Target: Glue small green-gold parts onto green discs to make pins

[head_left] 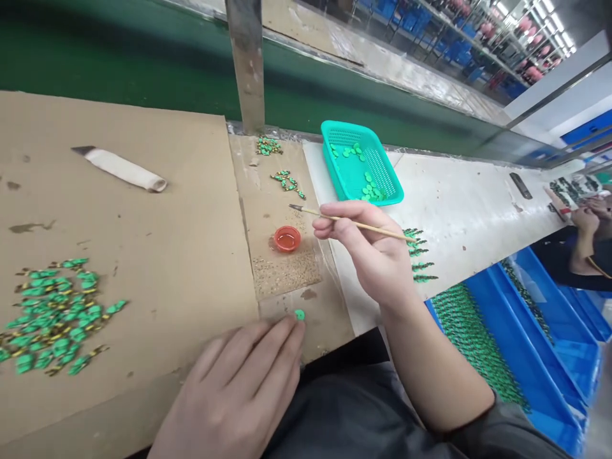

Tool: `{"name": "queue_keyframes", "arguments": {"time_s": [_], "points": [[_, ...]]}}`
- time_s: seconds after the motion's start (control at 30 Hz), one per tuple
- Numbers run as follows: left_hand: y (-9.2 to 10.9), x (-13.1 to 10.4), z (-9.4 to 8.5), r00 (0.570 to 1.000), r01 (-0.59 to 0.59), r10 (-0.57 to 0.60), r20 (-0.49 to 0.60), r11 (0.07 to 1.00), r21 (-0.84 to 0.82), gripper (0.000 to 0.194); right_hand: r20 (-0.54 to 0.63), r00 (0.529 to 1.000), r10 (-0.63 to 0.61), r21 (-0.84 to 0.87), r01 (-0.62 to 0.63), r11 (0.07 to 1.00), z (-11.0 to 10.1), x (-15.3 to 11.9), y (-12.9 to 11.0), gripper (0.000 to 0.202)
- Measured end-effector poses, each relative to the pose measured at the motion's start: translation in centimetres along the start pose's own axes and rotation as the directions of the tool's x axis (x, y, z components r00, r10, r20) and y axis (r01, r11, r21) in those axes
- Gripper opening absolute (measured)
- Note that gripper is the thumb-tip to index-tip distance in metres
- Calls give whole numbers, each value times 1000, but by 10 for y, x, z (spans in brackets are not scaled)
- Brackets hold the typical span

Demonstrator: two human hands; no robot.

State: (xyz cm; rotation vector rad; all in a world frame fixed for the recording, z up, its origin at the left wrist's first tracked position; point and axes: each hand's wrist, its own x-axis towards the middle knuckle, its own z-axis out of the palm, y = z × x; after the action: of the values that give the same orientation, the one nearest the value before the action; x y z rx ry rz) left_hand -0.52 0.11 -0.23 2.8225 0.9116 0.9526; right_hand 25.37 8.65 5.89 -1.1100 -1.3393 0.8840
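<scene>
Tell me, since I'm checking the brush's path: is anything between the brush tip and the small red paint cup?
Nothing visible. The thin wooden paintbrush in the right hand has its tip just above and right of the small red paint cup, with only bare brown cardboard between them.

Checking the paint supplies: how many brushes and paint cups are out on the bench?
1 brush, held in the right hand above the bench. 1 red cup, on the cardboard left of that hand. More may lie outside the view.
</scene>
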Motion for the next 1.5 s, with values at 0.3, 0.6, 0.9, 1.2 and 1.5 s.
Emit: {"name": "queue_keyframes", "arguments": {"time_s": [0.3, 0.6, 0.9, 1.2, 1.5], "points": [[8, -15, 16, 993, 78, -82, -81, 995, -59, 34, 48, 982, -183, -412, 186, 892, 17, 4, 13, 34], [9, -19, 20, 985, 104, -116, -124, 990, -99, 34, 136, 965, -223, -509, 261, 820, 20, 5, 15, 36], [9, -16, 19, 983, 117, -130, -129, 987, -107, 35, 104, 964, -245, -478, 264, 838, 19, 4, 22, 36], [10, -21, 19, 990, 118, -124, -70, 989, -93, 37, 104, 970, -218, -461, 241, 854, 5, -30, -1, 21], [8, -20, 15, 993, 109, -112, -45, 991, -73, 42, 156, 970, -189, -526, 243, 815, 5, -32, 16, 26]]}}
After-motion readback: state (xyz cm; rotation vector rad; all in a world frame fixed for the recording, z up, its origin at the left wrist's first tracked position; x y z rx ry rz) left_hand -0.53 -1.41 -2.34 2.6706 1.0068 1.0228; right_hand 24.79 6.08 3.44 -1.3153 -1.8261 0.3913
